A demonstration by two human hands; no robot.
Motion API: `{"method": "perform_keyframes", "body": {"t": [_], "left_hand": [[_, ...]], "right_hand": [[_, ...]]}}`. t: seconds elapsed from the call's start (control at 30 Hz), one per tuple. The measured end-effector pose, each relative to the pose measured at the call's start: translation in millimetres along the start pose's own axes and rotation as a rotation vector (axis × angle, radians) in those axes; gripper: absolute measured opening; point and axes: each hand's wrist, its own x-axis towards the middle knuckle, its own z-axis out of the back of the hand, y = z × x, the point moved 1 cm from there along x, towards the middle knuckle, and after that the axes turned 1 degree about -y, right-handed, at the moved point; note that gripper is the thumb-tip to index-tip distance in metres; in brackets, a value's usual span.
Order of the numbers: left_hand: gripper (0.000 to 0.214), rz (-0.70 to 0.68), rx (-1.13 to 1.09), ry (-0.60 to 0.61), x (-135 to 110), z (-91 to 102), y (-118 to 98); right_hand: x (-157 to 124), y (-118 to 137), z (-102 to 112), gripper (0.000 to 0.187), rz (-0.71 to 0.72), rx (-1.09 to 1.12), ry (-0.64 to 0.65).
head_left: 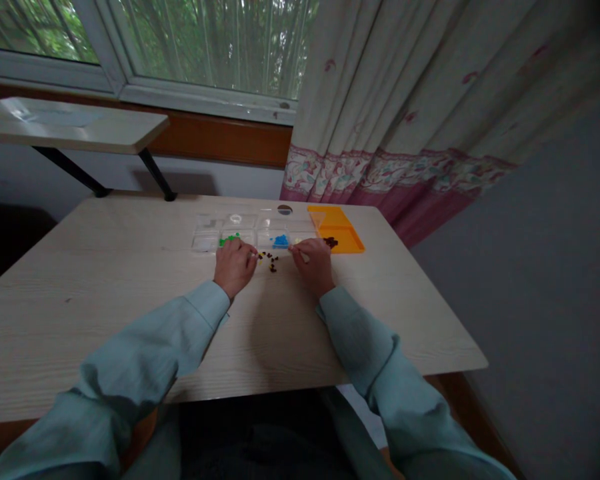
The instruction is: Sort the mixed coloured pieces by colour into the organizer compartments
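Observation:
My left hand (pixel 235 265) rests at the front of a clear divided plastic box (pixel 206 243), its fingers drawn together beside a loose scatter of small dark and yellow pieces (pixel 273 259) on the table. Across that scatter, my right hand (pixel 314 264) has thumb and forefinger pinched near the box's front edge. Whatever either hand holds is too small to make out. Green pieces (pixel 229 239) lie in one compartment, partly behind my left hand. Blue pieces (pixel 281 241) fill part of another. Dark brown pieces (pixel 331 242) lie in an orange tray (pixel 347 239) by my right hand.
The pale wooden table (pixel 130 280) has a round hole (pixel 285 209) behind the box. A raised shelf (pixel 80 127) on black supports stands at the back left. A long curtain (pixel 380 133) hangs behind the right side, beside a window (pixel 215 53).

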Motion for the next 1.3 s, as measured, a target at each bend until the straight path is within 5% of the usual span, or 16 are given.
{"method": "perform_keyframes", "body": {"t": [1.3], "left_hand": [[0.019, -0.055, -0.033, 0.008, 1.8, -3.1, -0.5]], "right_hand": [[-1.4, 2.4, -4.0, 0.027, 0.03, 0.044, 0.093]]}}
